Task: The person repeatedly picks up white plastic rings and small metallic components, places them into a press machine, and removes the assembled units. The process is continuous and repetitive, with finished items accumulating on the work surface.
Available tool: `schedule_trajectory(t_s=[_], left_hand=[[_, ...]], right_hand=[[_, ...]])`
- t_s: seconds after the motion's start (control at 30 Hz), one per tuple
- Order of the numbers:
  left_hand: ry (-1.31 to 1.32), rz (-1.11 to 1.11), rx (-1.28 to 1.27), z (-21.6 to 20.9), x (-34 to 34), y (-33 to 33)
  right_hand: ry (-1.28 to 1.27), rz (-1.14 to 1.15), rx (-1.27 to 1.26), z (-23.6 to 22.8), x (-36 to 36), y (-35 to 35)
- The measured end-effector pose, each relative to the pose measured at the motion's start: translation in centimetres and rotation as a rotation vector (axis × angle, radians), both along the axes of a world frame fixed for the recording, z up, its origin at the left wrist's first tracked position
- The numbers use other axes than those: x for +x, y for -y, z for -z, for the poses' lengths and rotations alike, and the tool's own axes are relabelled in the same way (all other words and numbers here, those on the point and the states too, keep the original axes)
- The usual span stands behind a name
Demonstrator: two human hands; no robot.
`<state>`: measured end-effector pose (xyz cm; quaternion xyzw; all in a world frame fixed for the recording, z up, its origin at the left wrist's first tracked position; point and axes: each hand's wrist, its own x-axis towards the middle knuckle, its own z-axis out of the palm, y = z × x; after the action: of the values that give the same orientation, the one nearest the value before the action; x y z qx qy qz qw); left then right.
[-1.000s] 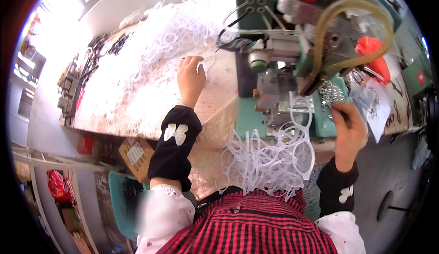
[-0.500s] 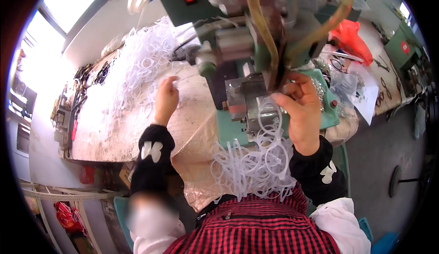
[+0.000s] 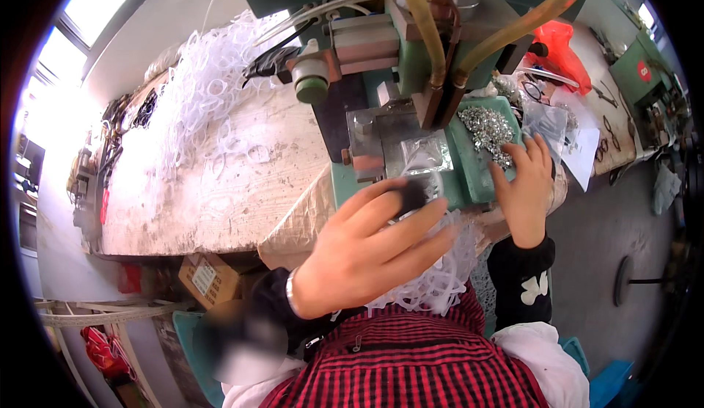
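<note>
My left hand point(image 3: 367, 254) reaches over the lap in front of the green bench machine point(image 3: 396, 48). Its fingers point to the right and are smeared by motion. At their tips is a dark blurred thing point(image 3: 413, 197) that I cannot make out. Just beyond it, a translucent white loop point(image 3: 434, 180) shows beside the machine's metal block point(image 3: 370, 133). Below those fingers lies a heap of translucent white loops point(image 3: 440, 283). My right hand point(image 3: 526, 195) is at the near right edge of a green tray point(image 3: 473, 180), fingers apart, beside small shiny metal parts point(image 3: 488, 133).
Two yellowish tubes point(image 3: 425, 26) run down to the machine head. A big heap of white loops point(image 3: 213, 92) covers the back left of the worn wooden table point(image 3: 183, 217). At the right are a red plastic bag point(image 3: 561, 52), clear bags and scissors point(image 3: 609, 129). A cardboard box point(image 3: 209, 279) stands below left.
My left hand has come from the table on the left to in front of the machine. My right hand has left the loop at the machine and moved right to the tray.
</note>
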<state>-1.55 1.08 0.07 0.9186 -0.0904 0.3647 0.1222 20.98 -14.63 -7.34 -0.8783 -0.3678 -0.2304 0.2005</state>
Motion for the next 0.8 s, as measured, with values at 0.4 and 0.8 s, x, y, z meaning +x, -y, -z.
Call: schedule_trajectory(t_s=[0.4, 0.8], left_hand=[[-0.138, 0.018, -0.149, 0.0, 1.3, 0.3], [0.271, -0.484, -0.279, 7.2, -3.0, -1.4]], right_hand=[[-0.31, -0.19, 0.329, 3.5, 5.4, -1.3], [-0.606, -0.218, 0.57, 4.1, 3.8, -1.1]])
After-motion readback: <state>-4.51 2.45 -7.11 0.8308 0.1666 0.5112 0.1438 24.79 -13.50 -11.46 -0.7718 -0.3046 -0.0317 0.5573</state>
